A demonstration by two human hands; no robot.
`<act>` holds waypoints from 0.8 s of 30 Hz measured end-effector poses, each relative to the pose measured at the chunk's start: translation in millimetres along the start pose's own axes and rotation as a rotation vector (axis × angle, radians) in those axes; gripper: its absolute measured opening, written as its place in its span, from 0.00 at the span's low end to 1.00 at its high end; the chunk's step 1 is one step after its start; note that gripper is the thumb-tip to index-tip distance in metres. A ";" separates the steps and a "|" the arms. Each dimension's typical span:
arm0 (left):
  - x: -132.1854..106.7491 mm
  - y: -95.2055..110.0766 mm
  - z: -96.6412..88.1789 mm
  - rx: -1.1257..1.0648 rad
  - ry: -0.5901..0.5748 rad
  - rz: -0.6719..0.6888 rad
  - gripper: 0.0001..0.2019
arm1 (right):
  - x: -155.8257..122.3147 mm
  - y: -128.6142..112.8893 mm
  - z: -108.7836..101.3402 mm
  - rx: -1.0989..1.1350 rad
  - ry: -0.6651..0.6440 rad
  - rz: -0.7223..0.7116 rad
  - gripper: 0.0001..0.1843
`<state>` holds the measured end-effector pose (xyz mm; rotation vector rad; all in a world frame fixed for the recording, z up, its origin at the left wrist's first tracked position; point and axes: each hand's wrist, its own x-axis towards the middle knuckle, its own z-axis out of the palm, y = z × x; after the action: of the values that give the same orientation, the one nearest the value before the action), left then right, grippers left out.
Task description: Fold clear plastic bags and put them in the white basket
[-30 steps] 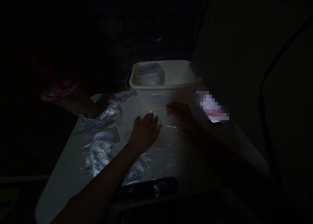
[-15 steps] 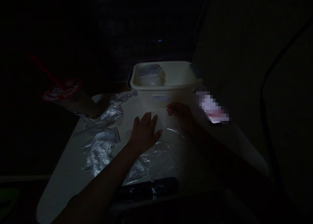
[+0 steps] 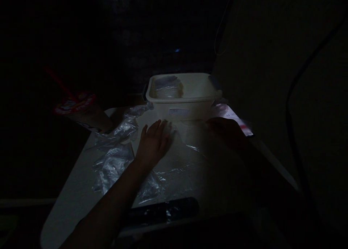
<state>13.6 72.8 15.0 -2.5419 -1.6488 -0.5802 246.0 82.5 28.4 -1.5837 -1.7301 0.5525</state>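
The scene is very dark. My left hand lies flat with fingers stretched out on a clear plastic bag spread on the pale table. My right hand rests in shadow at the bag's right side, near a white paper slip; its fingers are too dark to make out. Just beyond both hands stands a white plastic tub with more clear bags inside at its left.
Crumpled clear bags lie left of my arm. A cup with a red lid and red straw stands at the table's far left. A dark, long object lies at the near edge. A dark wall rises on the right.
My right hand has slid right, away from the bag's middle toward the paper slip. My left hand has shifted slightly left and forward, still flat on the bag.
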 end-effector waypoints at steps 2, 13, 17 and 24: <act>-3.2 5.4 -15.9 -0.059 0.039 -0.015 0.18 | -18.9 5.8 -14.1 -0.227 -0.058 0.051 0.09; -95.4 134.3 -15.4 -0.332 -0.187 0.243 0.12 | -36.9 16.2 -7.8 -0.433 -0.271 0.161 0.10; -96.7 141.6 1.7 -0.334 -0.204 0.249 0.11 | -33.2 12.4 -10.9 -0.242 -0.290 0.108 0.09; -105.4 138.7 7.9 -0.354 -0.210 0.264 0.11 | -38.9 -9.6 -17.9 0.107 -0.203 0.248 0.13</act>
<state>101.5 -76.1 -6.8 -3.1063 -1.3241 -0.6484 252.5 40.3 38.6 -1.7251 -1.6262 0.9404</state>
